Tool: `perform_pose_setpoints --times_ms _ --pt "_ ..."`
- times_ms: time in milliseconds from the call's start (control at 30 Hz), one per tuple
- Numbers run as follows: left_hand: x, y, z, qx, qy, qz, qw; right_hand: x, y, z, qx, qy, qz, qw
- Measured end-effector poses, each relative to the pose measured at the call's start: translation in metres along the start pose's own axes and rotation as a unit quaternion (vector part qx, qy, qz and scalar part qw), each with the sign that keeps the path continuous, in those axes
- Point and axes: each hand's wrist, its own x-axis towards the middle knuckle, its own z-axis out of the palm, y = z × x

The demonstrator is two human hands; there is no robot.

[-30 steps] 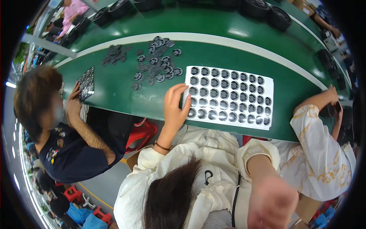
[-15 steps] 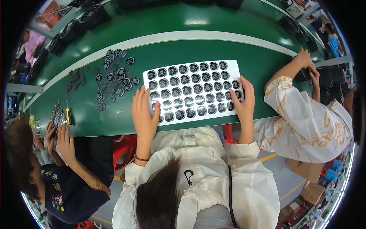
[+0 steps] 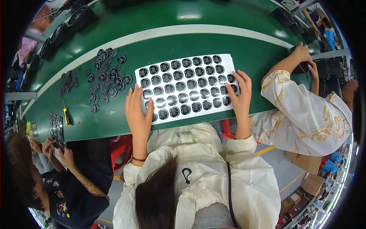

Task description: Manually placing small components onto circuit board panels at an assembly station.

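Note:
A white sheet (image 3: 227,65) with rows of round black stickers (image 3: 180,87) lies in front of me on the green table. My left hand (image 3: 138,110) rests along the sheet's left edge, fingers stretched out and thumb on the lower left stickers. At the right edge, my right hand (image 3: 240,91) has its fingers spread, with the thumb tip over the stickers there. Both hands touch the sheet without visibly closing round it. To the left of the sheet lies a loose pile of small round dark discs (image 3: 103,72), some with white markings.
A second heap of plain dark pieces (image 3: 68,82) and a yellow-handled screwdriver (image 3: 67,116) lie farther left. A co-worker at left handles a dark component panel (image 3: 56,128). A person's patterned sleeve (image 3: 280,89) is close at right. A white rail (image 3: 183,29) crosses behind the sheet.
The whole view has shifted slightly; my hands keep their places at the sheet's edges. The co-worker at left has drawn both hands lower, and a dark panel now shows in front of them.

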Motion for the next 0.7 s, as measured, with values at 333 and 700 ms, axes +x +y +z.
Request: perform_pose_setpoints --times_ms 333,700 --pt "0.0 -0.001 0.0 0.002 0.002 0.004 1.0 0.043 -0.019 0.018 -0.018 -0.05 -0.035 0.998" --pt "-0.002 0.001 -0.003 0.006 -0.004 0.0 1.0 0.045 -0.014 0.032 -0.072 -0.048 -0.05 0.995"
